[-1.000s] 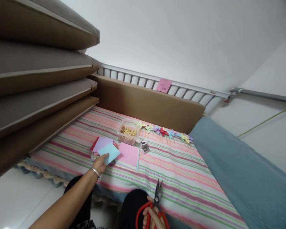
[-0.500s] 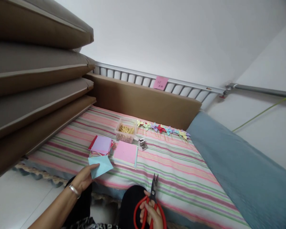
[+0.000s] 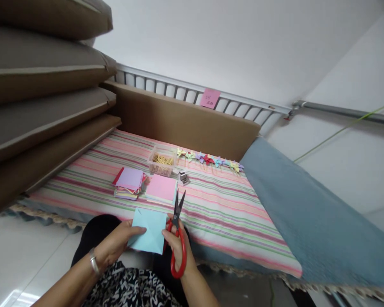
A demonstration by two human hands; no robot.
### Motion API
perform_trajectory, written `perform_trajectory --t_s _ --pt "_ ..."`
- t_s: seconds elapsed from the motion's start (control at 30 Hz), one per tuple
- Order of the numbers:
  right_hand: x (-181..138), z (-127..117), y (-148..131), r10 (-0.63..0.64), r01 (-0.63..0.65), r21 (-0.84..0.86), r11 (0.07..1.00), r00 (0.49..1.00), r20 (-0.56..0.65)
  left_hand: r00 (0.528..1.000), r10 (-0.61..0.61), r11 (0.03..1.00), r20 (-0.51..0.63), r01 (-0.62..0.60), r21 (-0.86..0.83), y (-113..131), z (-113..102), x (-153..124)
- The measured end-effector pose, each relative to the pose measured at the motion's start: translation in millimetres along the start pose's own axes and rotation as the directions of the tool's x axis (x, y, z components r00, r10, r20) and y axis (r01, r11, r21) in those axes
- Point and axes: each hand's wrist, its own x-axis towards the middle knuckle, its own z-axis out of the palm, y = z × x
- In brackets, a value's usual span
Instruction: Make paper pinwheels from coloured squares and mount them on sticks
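A square of light blue paper (image 3: pixel 151 226) with a diagonal crease is pinched at its left side by my left hand (image 3: pixel 121 238), thumb on top. At the paper's right edge is my right hand (image 3: pixel 176 247), its thumb touching the sheet while it grips red-handled scissors (image 3: pixel 176 221). The dark blades point up and away, slightly parted, beside the paper. Just beyond lie a stack of pink-topped paper (image 3: pixel 161 186) and a pile of coloured paper with a purple sheet on top (image 3: pixel 129 179).
A clear plastic box (image 3: pixel 161 161) holds thin wooden sticks. Beside it is a small clear container (image 3: pixel 183 177). Several paper pinwheels (image 3: pixel 208 160) lie in a row before a brown board (image 3: pixel 179 117). Brown cushions (image 3: pixel 48 89) are stacked at the left. Striped cloth (image 3: pixel 237 221) covers the surface.
The blue paper has moved right and now lies flatter, its square face showing. My right hand has come up and left with the scissors to the paper's edge. The view has shifted slightly.
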Motion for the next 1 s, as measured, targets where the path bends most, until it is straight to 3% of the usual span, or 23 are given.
perform_trajectory --t_s 0.13,0.37,0.57,0.73,0.87,1.0 --pt "3 2 -4 -0.123 0.121 -0.089 0.989 0.992 -0.013 1.000 0.016 1.000 0.020 -0.016 -0.005 2 7 -4" --pt "5 6 -4 -0.265 0.238 -0.226 0.945 0.960 -0.096 0.996 0.063 0.977 0.070 -0.047 -0.208 -1 17 -9" --pt "3 10 -15 -0.302 0.247 -0.358 0.901 0.947 -0.107 0.998 0.067 0.988 0.021 -0.064 -0.140 4 17 -8" --pt "9 7 -13 -0.355 0.290 -0.328 0.899 0.922 -0.157 0.992 0.120 0.933 -0.041 -0.127 -0.336 -1 18 -4" --pt "13 9 -13 -0.370 0.299 -0.314 0.901 0.908 -0.196 0.981 0.187 0.882 -0.050 -0.190 -0.431 -15 35 -6" --pt "11 16 -18 -0.371 0.305 -0.327 0.895 0.914 -0.164 0.962 0.231 0.892 -0.145 -0.269 -0.364 -20 54 -7"
